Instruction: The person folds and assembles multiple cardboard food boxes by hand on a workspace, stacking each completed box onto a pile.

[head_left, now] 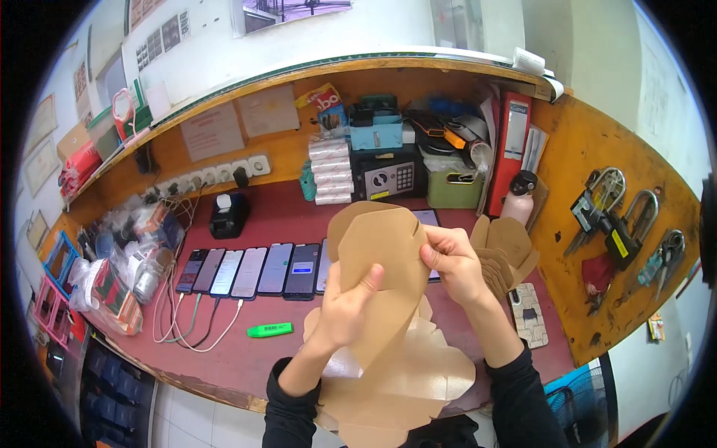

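Both my hands hold a brown cardboard takeaway box (382,250) up over the desk, its flaps partly folded. My left hand (345,308) grips its left side, thumb lying on the front face. At the upper right edge, my right hand (455,263) pinches a flap between thumb and fingers. Beneath the held box lie flat, unfolded box blanks (426,369) with a shiny inner face, reaching over the desk's near edge. To the right of my right hand stands a stack of nested, folded boxes (508,243).
A row of phones (245,272) crosses the dark red desk (291,196), near a green highlighter (269,330) and charging cables. Bagged items (131,261) crowd the left. Behind are a small safe (388,179) and paper rolls (331,172). Padlocks (631,235) hang on the right panel.
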### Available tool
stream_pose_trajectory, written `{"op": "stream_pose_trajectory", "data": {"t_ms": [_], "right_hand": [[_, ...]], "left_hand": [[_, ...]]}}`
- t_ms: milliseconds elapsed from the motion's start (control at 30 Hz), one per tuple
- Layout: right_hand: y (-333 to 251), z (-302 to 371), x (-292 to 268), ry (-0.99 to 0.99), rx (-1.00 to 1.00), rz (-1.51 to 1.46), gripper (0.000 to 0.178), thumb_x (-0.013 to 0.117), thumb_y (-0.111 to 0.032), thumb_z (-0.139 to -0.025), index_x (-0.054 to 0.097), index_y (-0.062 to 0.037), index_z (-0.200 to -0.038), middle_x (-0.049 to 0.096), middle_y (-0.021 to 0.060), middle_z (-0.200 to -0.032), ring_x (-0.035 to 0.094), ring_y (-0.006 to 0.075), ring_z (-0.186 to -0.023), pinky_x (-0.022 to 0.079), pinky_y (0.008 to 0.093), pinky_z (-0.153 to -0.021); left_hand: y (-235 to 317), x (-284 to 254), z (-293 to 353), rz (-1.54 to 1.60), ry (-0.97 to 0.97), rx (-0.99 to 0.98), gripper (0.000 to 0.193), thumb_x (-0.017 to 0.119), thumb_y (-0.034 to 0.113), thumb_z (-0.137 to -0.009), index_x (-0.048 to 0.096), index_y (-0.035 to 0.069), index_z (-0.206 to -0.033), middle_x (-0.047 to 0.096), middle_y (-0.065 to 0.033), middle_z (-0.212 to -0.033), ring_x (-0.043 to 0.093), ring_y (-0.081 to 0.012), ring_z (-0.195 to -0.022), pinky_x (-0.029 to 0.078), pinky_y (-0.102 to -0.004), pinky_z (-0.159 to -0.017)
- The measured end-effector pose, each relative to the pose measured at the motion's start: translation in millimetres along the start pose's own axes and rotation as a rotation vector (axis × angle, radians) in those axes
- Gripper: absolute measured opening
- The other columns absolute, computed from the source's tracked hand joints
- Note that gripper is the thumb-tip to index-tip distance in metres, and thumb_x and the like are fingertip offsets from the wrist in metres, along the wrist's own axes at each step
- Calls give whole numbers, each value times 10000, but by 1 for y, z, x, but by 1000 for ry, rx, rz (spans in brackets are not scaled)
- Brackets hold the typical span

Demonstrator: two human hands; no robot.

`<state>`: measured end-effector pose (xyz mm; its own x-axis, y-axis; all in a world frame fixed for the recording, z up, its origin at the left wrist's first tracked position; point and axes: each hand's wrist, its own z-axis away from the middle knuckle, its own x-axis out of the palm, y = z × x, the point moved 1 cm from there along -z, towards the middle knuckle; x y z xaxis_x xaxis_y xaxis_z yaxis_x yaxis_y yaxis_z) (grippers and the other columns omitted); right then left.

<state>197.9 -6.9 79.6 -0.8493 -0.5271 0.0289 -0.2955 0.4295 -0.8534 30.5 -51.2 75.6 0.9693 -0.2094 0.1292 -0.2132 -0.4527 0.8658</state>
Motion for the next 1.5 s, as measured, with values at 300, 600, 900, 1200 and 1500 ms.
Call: {"op": "stream_pose_trajectory", "data": {"t_ms": [300,600,900,1200,1500], "right_hand": [[-24,9,5,321,-327,649,371,542,-127,-876,554,4,-530,437,27,-432,377,43,-408,273,248,-370],[-47,4,4,245,-592,1660,548,487,-422,-868,470,-54,-1273,392,107,-1370,300,281,-1306,82,479,-1074],[-25,3,30,91,-693,1010,280,646,-3,-663,614,-11,-941,668,89,-873,653,214,-775,422,442,-908],[-29,7,-6,224,-898,566,154,526,-75,-781,639,-111,-683,619,93,-907,490,314,-1081,276,444,-976],[-17,-3,-5,-96,-533,344,229,509,-196,-833,560,-21,-693,388,121,-1093,397,279,-1096,305,402,-946]], "left_hand": [[8,-7,-6,-7,-185,-93,297,582,110,-854,515,-31,-1106,588,-65,-1000,537,-123,-919,431,-258,-801],[23,-17,-11,-462,-74,152,189,535,-86,-691,619,-26,-850,622,-105,-701,601,-145,-638,473,-266,-600],[26,7,-1,-789,163,694,155,556,-119,-650,615,-23,-755,581,-96,-618,567,-203,-555,441,-266,-542],[4,-44,-10,89,-101,-271,563,365,408,-917,432,-50,-1237,489,-181,-1215,533,-282,-1035,424,-348,-862],[8,-14,-11,466,-78,-253,462,512,124,-837,393,-50,-1249,533,-155,-1154,557,-234,-1025,454,-339,-871]]}}
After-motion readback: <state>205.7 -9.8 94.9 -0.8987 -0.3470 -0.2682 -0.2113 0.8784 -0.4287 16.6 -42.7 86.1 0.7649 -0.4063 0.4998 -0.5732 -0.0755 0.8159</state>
